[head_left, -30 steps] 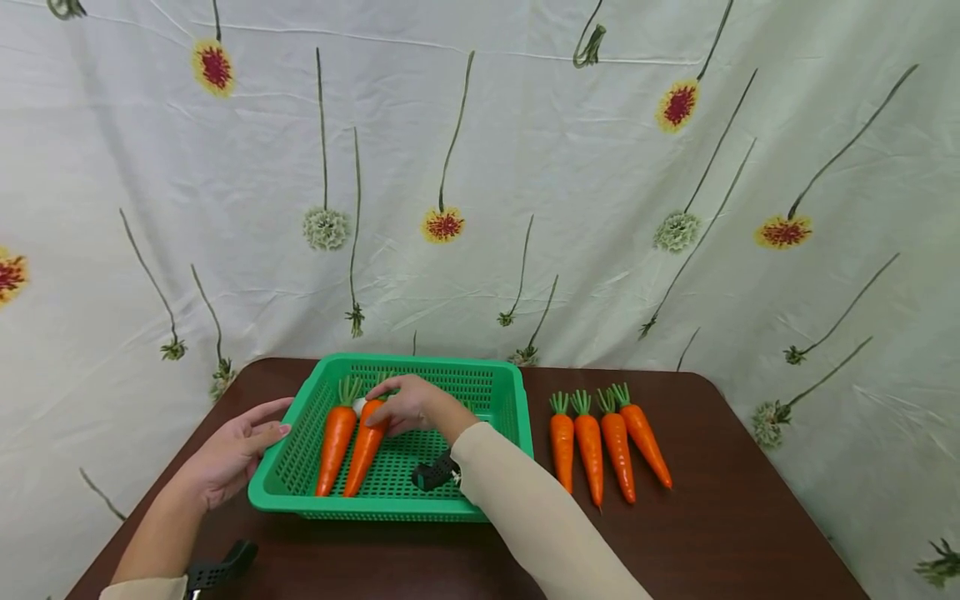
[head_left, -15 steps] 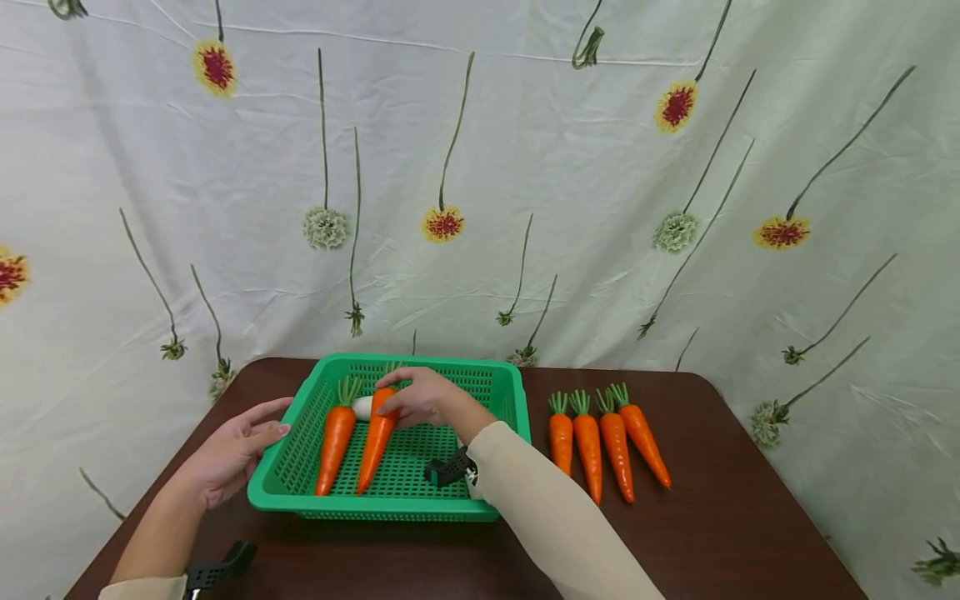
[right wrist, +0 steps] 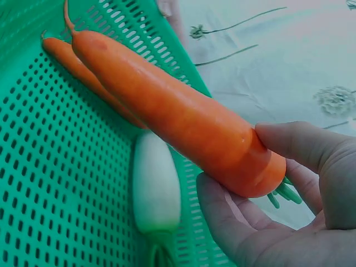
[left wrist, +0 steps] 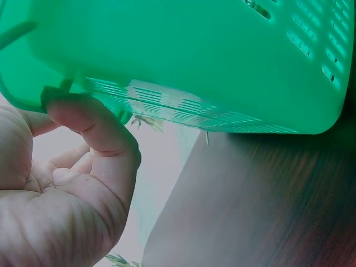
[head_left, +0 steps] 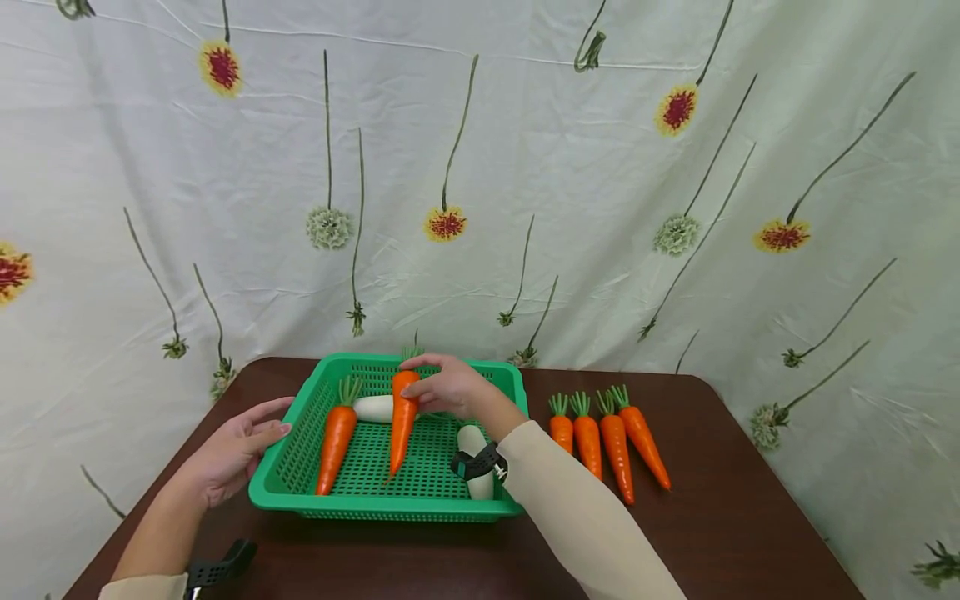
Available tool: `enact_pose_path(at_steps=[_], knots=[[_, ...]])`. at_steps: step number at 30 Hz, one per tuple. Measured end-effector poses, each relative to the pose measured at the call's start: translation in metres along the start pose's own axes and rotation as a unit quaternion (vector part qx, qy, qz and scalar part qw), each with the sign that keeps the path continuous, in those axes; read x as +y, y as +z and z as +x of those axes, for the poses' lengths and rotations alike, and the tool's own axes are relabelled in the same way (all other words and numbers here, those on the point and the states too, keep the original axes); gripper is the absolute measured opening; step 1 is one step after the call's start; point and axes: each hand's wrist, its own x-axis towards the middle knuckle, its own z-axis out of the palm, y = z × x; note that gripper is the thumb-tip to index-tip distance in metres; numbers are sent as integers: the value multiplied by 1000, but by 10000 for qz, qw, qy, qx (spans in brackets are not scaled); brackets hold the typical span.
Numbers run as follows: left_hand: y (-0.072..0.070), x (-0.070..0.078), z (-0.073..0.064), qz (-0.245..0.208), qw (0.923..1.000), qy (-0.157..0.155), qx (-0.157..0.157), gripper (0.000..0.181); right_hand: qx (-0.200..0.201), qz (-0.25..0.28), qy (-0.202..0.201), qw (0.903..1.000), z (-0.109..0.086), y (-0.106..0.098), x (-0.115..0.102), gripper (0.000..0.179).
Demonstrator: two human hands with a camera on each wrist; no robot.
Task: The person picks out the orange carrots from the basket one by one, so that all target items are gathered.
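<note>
While the left hand (head_left: 232, 454) lies against the left rim of a green basket (head_left: 375, 505), its thumb and fingers touching the edge with a gap between them, the right hand (head_left: 453, 387) holds a carrot (head_left: 403, 417) over the basket's inside. Its thumb and fingers pinch the carrot near the leafy end, which is raised, leaves away from the person and tip toward them; whether the tip touches the basket floor I cannot tell. Behind the carrot, partly hidden by it, a white radish (head_left: 373, 408) lies crosswise near the far wall, its green top showing in the right wrist view. A second carrot (head_left: 337, 446) rests inside along the left side, leaves toward the far wall. Near the right side lies another radish (head_left: 472, 437), crossed in the head view by a black strap (head_left: 480, 460) on the right wrist.

The basket stands on a dark brown counter (head_left: 720, 500). To its right, four carrots (head_left: 617, 450) lie side by side, leaves at the far end; the right sleeve (head_left: 585, 508) covers part of the two leftmost. Beyond the counter hangs a pale cloth (head_left: 525, 125) printed with flowers on long stems.
</note>
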Motion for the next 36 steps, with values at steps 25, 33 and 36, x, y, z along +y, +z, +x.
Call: enact_pose_path(at_steps=[25, 33, 36], knots=[[3, 2, -2, 8, 10000, 41, -21, 69, 43, 453, -695, 9965, -52, -44, -12, 48], [3, 3, -3, -1, 9999, 91, -46, 68, 289, 682, -1051, 9917, -69, -64, -6, 52], [2, 2, -3, 15, 10000, 86, -42, 67, 496, 699, -1250, 9885, -76, -74, -3, 53]])
